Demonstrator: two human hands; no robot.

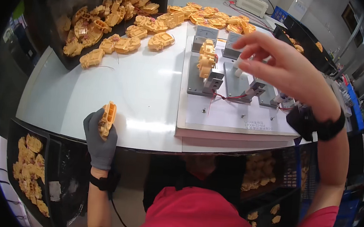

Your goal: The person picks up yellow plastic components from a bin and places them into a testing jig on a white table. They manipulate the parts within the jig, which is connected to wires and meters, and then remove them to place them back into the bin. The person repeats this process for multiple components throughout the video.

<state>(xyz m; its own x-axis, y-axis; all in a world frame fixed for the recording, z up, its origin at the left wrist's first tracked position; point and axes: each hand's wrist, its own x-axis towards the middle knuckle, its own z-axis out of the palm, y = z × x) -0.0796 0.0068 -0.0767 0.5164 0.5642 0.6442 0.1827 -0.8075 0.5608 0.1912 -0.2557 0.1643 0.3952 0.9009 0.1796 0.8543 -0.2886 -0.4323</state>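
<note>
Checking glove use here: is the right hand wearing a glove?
No, the right hand is bare above the fixture board; only the left hand wears a grey glove.

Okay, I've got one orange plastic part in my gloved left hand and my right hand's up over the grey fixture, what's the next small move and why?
Probably bring the orange ribbed plastic part in the gloved left hand across to the grey metal test fixture. One orange part already stands in its left station, while the stations to the right look empty, and the bare right hand hovers there, fingers pinched near a small white piece.

Yellow plastic part, upright, at table edge.
</note>
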